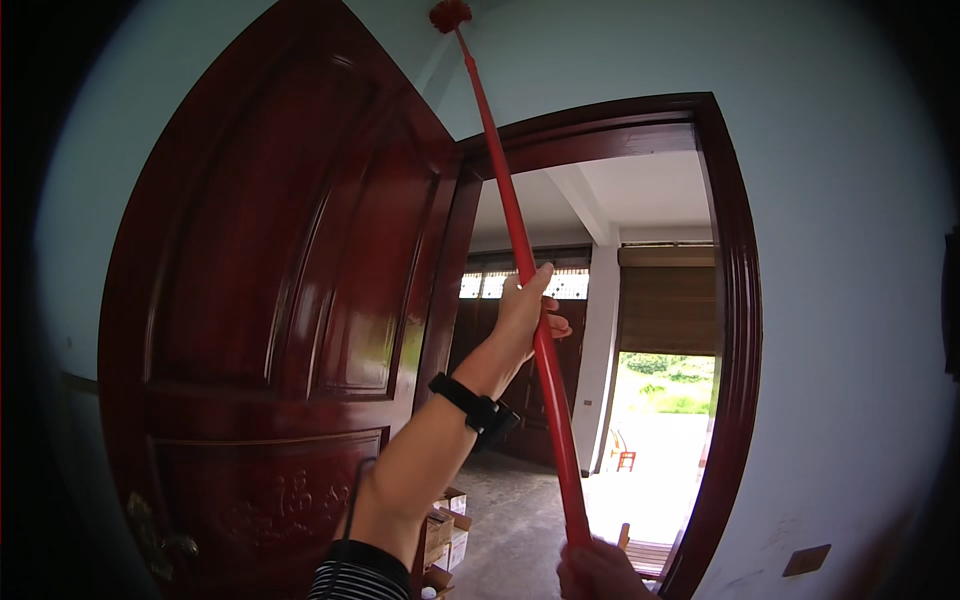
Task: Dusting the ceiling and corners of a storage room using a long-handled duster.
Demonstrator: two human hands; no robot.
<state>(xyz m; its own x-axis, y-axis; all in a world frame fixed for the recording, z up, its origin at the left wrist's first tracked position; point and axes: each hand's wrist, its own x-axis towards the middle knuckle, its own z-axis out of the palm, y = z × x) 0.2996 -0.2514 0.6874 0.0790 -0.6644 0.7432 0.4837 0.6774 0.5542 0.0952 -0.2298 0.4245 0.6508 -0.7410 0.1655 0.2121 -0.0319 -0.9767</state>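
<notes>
A long red pole (pixel 511 202) with a round red bristle duster head (pixel 451 15) slants up across the view. The duster head is high up, by the pale wall above the doorway. My left hand (pixel 529 307) is around the middle of the pole, with the thumb pointing up along it and some fingers loosely bent. A black band with a small device (pixel 480 412) sits on my left wrist. Lower down, my right hand (pixel 600 570) grips the pole near the bottom edge of the view, where the pole's lower end is hidden.
A dark red panelled door (pixel 225 300) stands swung inward at the left. The glossy door frame (pixel 739 322) surrounds the doorway. Beyond it are cardboard boxes (pixel 442 536), a slatted wooden seat (pixel 646 559) and a partly raised shutter (pixel 667 300). A wall plate (pixel 807 560) is at lower right.
</notes>
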